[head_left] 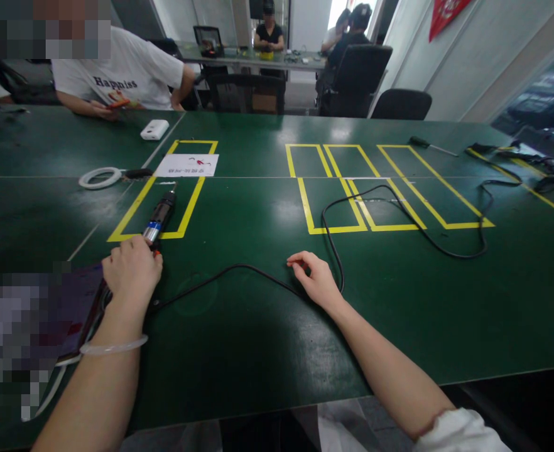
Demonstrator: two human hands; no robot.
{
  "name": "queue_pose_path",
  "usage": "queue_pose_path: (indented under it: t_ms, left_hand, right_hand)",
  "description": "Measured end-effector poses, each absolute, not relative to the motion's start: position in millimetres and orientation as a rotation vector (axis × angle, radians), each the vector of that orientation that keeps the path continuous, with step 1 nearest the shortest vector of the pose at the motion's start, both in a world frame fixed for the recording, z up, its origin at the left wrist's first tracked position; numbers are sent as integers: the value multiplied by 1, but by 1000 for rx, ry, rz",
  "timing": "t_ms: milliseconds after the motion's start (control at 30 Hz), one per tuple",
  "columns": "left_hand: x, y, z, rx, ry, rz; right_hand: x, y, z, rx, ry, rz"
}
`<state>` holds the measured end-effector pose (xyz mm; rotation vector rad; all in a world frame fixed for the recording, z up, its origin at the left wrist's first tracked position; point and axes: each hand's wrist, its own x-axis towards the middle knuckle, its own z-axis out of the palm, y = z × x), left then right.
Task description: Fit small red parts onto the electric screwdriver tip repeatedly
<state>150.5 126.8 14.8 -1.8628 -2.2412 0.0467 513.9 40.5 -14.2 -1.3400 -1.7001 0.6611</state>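
Observation:
My left hand (pixel 133 267) is wrapped round the rear of an electric screwdriver (pixel 160 216), whose black and silver body points away from me. The tool's tip lies inside a yellow taped rectangle on the green table (pixel 239 339). From its rear end a black cable (pixel 244 266) runs right, passes by my other hand and loops across the taped areas. My right hand (pixel 317 279) rests above the table beside this cable, with fingers loosely bent and nothing between thumb and fingers. A tablet-like screen (pixel 76 307), partly blurred out, lies left of my left hand.
A white paper label (pixel 188 165) lies across the left taped rectangle. Near it are a coiled white cable (pixel 100 177) and a small white box (pixel 154 130). A hand screwdriver (pixel 421 143) and tangled black cables (pixel 541 166) lie right. A person (pixel 121 75) sits opposite.

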Motion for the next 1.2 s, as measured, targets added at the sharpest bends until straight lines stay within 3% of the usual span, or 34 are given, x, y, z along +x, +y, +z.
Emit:
queue_pose_path:
  t_ms: [800, 1000, 1200]
  left_hand:
    - [154, 120, 21, -1839, -2299, 95]
    - [180, 118, 27, -1986, -2170, -391]
    - [256, 117, 29, -2941, -2308, -1082]
  right_hand:
    - [514, 42, -12, -1338, -1688, 692]
    - [513, 43, -14, -1329, -1623, 783]
    - [510, 51, -16, -1248, -1446, 1057]
